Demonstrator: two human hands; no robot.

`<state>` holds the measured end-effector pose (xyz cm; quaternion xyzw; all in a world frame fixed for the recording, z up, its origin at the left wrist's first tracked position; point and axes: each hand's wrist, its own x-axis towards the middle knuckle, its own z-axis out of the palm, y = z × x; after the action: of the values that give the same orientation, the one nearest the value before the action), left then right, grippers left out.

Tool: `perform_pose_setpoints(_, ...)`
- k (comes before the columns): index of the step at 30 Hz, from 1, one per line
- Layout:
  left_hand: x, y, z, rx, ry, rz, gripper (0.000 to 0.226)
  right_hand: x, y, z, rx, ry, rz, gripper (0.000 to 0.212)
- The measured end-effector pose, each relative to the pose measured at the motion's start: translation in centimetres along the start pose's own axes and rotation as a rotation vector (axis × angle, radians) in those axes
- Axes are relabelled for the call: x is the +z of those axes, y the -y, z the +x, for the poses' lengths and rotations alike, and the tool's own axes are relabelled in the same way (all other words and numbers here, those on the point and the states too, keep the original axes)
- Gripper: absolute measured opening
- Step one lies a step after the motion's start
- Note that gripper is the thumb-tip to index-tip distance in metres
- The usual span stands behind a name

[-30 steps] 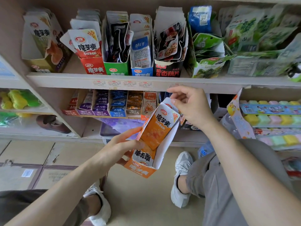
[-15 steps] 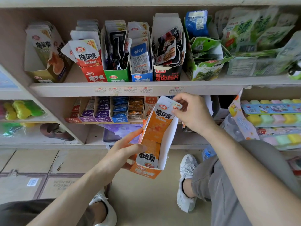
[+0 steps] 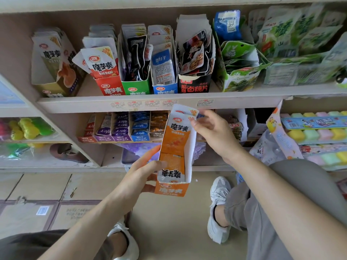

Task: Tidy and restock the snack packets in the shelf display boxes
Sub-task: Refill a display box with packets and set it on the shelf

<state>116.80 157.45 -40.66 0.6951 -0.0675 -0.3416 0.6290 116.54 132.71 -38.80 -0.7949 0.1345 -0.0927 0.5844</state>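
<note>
Our left-hand fingers point(image 3: 150, 167) are clamped around the lower side of the orange display box point(image 3: 171, 188), thumb in front, holding it upright in the air below the upper shelf point(image 3: 131, 105), while our right-hand fingers point(image 3: 201, 121) are pinched together on the top edge of an orange packet point(image 3: 176, 136) standing in that box. A second packet point(image 3: 170, 169) lies upside down just beside the left fingers, low in the box. Above the right fingers, on the upper shelf, stand the red box point(image 3: 110, 87), green box point(image 3: 136, 87) and blue box point(image 3: 165, 88), all filled with packets.
</note>
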Motion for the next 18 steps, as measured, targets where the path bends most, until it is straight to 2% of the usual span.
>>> perform_pose_setpoints(3,0.3,-0.6,-0.3,0.038,0.017,-0.035,0.066,1.1,-0.4,-1.6,0.296,0.184,0.36,0.048)
perform_pose_setpoints(7,0.4,-0.9,-0.6,0.056,0.033,-0.131,0.079,2.3,-0.2,-3.8,0.337,0.395,0.705,0.032)
perform_pose_setpoints(11,0.5,-0.6,-1.0,0.071,0.033,-0.149,0.073,2.4,-0.7,-4.0,0.267,0.55,0.745,0.05)
perform_pose_setpoints(16,0.5,-0.4,-1.5,0.067,0.052,-0.059,0.076,2.3,-0.8,-4.3,0.195,0.51,0.616,0.053)
perform_pose_setpoints(18,0.4,-0.3,-1.6,0.11,-0.046,0.026,0.084,2.5,-0.8,-4.4,0.176,0.507,0.589,0.051)
